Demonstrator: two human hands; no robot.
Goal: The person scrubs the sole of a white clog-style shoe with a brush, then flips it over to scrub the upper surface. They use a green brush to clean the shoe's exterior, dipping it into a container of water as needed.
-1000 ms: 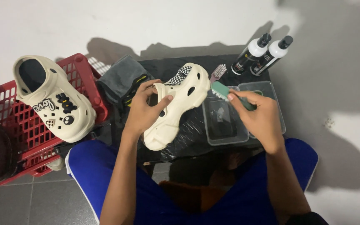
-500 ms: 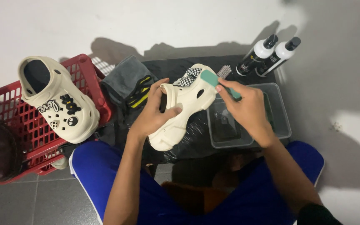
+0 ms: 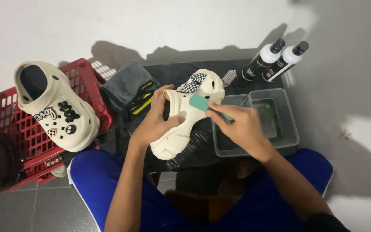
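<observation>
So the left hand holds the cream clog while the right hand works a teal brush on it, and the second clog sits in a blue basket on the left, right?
Not quite: the basket is red, not blue, as the head view shows. The rest holds: the left hand grips the cream clog, the right hand holds the teal brush against it, and the second clog rests in that basket on the left.

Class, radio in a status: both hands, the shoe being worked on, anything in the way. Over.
Left hand grips cream foam clog. Right hand presses green-headed brush on its side. Clear plastic tub under right hand; nothing obstructing.
</observation>
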